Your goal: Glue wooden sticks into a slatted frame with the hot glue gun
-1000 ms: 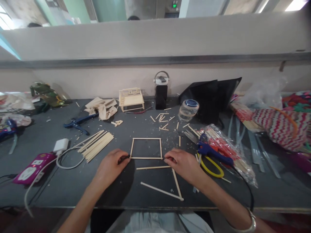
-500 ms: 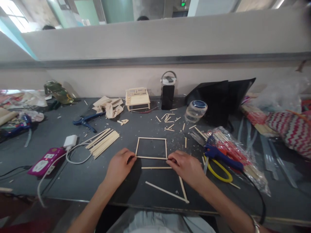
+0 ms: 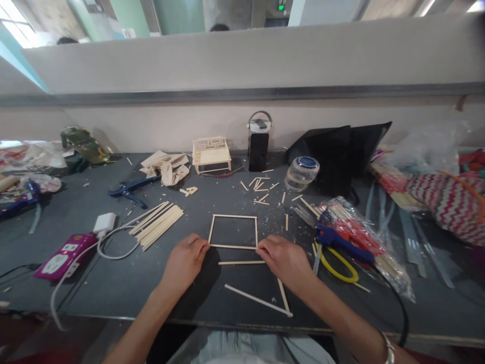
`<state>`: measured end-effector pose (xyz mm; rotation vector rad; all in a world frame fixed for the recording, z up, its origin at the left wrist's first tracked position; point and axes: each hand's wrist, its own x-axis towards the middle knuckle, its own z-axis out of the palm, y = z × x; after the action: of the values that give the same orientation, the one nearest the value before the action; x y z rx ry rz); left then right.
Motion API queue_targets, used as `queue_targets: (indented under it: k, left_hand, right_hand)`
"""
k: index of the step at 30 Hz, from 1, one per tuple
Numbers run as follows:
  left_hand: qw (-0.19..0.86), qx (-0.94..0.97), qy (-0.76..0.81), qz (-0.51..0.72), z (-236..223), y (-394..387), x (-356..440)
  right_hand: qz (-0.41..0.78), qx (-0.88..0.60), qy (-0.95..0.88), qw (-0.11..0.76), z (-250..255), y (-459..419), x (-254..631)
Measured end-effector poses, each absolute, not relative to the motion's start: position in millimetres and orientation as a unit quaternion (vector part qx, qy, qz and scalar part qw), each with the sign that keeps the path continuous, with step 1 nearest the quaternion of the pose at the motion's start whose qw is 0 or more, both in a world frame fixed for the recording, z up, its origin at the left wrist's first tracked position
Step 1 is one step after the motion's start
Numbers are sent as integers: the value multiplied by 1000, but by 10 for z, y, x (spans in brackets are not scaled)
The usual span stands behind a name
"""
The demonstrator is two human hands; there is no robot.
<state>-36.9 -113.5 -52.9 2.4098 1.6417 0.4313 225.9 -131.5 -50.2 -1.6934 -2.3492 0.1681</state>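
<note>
A rectangular frame of thin wooden sticks (image 3: 233, 246) lies on the dark table in front of me. My left hand (image 3: 188, 257) pinches its near left corner, fingers closed. At the near right corner, the fingertips of my right hand (image 3: 285, 259) are closed on the frame too. Just below it, a loose wooden stick (image 3: 240, 263) runs partly under my right hand. Closer to the table edge, two sticks joined at one end form a V shape (image 3: 257, 300).
Left are a bundle of sticks (image 3: 161, 226), blue cutters (image 3: 132, 190) and a purple power strip (image 3: 64, 257). Behind stand a miniature stick-built bed (image 3: 211, 155), a phone (image 3: 258, 151) and a jar (image 3: 302, 173). To the right lie a blue glue gun (image 3: 343, 242) and yellow-handled scissors (image 3: 339, 268).
The view has shifted slightly, so everything sits a little further left. Both hands keep their hold on the frame's near corners.
</note>
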Motion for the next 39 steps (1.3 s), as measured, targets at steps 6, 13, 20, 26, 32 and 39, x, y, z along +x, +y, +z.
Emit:
queue_targets:
  k: [6,13,20,26,32,39]
  left_hand:
    - [85,825,534,167,-537,-1142,-375]
    - [34,807,532,255,-468,-1188,-444]
    - [75,807,550,203,-572,-1205,-473]
    - [88,802,547,226,-621,-1213,-525]
    - [98,794,552,236,-620,-1238,-533]
    - [101,788,568,213,-567,-1248,-479]
  right_hand:
    - [30,-579,-804,133,-487,-1307,2247]
    - [23,-555,-818,147,-395,-1168,2230]
    - [58,-562,-817,114,-499,-1014,2181]
    - [85,-579,-803,109,-468,-1064,2244]
    - [104,-597,-787,110,-417,-1056,2320]
    - [106,-599,-786,113,-368,-1025,2269]
